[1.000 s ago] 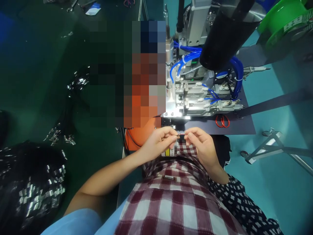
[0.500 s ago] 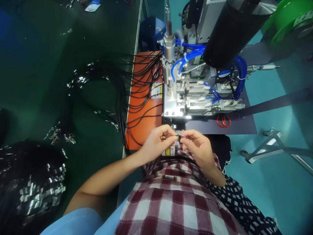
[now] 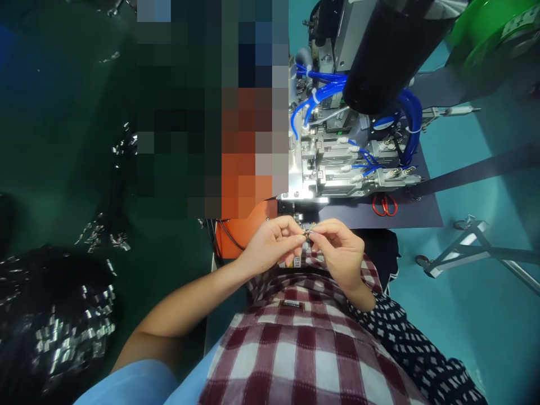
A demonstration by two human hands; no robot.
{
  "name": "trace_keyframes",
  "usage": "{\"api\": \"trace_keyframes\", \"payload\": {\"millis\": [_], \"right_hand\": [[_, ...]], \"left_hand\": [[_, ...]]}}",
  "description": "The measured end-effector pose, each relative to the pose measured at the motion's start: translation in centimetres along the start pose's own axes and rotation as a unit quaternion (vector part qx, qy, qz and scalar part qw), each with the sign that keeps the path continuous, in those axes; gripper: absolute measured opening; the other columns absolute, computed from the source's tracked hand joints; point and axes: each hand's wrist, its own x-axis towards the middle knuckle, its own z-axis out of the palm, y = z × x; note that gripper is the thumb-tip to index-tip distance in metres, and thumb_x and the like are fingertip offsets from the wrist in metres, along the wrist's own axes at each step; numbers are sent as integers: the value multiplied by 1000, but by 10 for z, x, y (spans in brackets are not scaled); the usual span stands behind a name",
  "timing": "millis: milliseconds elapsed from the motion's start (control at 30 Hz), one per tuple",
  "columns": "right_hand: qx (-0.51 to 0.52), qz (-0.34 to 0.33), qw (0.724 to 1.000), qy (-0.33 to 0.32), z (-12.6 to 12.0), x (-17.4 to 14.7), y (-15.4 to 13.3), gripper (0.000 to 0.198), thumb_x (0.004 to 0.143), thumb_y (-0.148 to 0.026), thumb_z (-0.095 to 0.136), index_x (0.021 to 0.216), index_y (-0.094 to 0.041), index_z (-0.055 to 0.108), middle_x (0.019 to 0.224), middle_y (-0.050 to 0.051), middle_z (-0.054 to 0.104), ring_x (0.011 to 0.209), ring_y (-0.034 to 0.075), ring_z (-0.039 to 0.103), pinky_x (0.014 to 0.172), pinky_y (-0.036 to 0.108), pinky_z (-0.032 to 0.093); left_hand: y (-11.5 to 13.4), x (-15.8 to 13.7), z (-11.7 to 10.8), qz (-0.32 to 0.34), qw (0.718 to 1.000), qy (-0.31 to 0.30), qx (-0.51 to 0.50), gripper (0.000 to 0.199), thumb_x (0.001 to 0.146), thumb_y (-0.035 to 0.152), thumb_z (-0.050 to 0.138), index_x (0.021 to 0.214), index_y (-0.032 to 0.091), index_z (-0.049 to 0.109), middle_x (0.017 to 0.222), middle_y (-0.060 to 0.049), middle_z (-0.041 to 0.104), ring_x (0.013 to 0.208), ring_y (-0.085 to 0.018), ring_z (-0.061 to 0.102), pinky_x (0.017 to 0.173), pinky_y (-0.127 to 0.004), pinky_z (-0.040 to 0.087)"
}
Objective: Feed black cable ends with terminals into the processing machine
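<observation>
In front of the checked apron, my left hand (image 3: 274, 243) is closed in a pinch on the end of a thin black cable, most of which its fingers hide. Fine coloured wires (image 3: 311, 228) stick out of that end. My right hand (image 3: 341, 250) pinches these wires between thumb and forefinger, its fingertips almost meeting those of the left. Both hands are held just in front of the near edge of a metal machine (image 3: 337, 169) with blue air tubes (image 3: 331, 87).
Bundled black cables with shiny ends (image 3: 63, 315) lie on the dark green table (image 3: 164, 292) at left. An orange board (image 3: 230, 239) adjoins it. Red-handled scissors (image 3: 385, 206) rest on the grey plate (image 3: 422, 211). A black cylinder (image 3: 375, 62) overhangs the machine. Pixel blocks hide the upper middle.
My right fingertips have moved slightly left, closer to the left ones, and the right forearm has shifted a little. The left hand keeps its pinch. Pixel blocks now cover part of the view.
</observation>
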Motion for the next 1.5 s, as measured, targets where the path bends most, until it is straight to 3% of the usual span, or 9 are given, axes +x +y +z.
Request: {"api": "trace_keyframes", "payload": {"millis": [200,500,700,800,1100,1167,1267,1367,1500], "right_hand": [[-5,47,999,1,6,-3,2,7,84,-20,69,77,-21,66,74,-2,63,49,8,54,45,23,45],[-258,-135,956,-38,-10,2,1,9,91,-19,61,84,-22,66,77,2,68,71,16,62,65,31,46],[-71,15,994,-77,-15,6,1,30,101,-33,42,91,-21,67,77,1,66,58,11,59,62,28,48],[-9,92,988,-122,-13,9,-3,24,95,-37,53,82,-20,64,71,-1,62,54,10,55,57,26,46],[41,176,967,-180,-16,13,-9,23,86,-35,65,70,-19,58,63,-3,56,52,10,48,51,24,41],[1,148,972,-182,-19,14,-10,23,89,-34,60,72,-20,58,63,-3,55,52,11,49,52,25,41],[-182,-4,969,-170,-23,14,-14,23,94,-28,52,73,-20,56,66,-1,57,60,13,51,60,29,41],[-376,-170,896,-165,-27,14,-21,20,94,-22,51,76,-19,58,71,2,62,62,14,50,64,32,36],[-492,-268,815,-148,-28,13,-29,14,92,-21,56,79,-19,61,71,1,67,63,14,52,62,34,30]], "left_hand": [[-5,0,2,36,999,24,-4,26,82,35,69,78,15,53,59,2,63,41,-5,52,39,-14,36],[-11,1,6,118,984,93,92,16,84,27,67,77,16,57,64,3,60,51,-6,53,49,-18,41],[-15,0,4,123,983,90,102,15,85,27,65,79,16,57,64,3,58,53,-7,51,50,-18,40],[-14,-1,4,122,983,84,109,17,85,29,65,78,16,57,65,3,57,53,-7,50,50,-19,39],[-13,-5,-2,155,961,71,216,17,89,32,61,81,17,60,73,0,61,63,-11,55,58,-22,42],[-13,-6,-3,174,949,64,254,15,91,30,59,83,17,61,75,-1,62,65,-11,56,60,-22,43],[-12,-8,-3,201,928,66,305,12,91,27,57,84,18,61,76,-1,63,66,-11,56,61,-22,43],[-13,-9,-2,229,903,92,352,11,91,23,57,82,18,62,75,0,64,66,-11,55,61,-22,42],[-15,-9,1,248,875,125,397,10,91,21,55,83,18,61,71,1,61,62,-10,53,60,-21,40]]}}
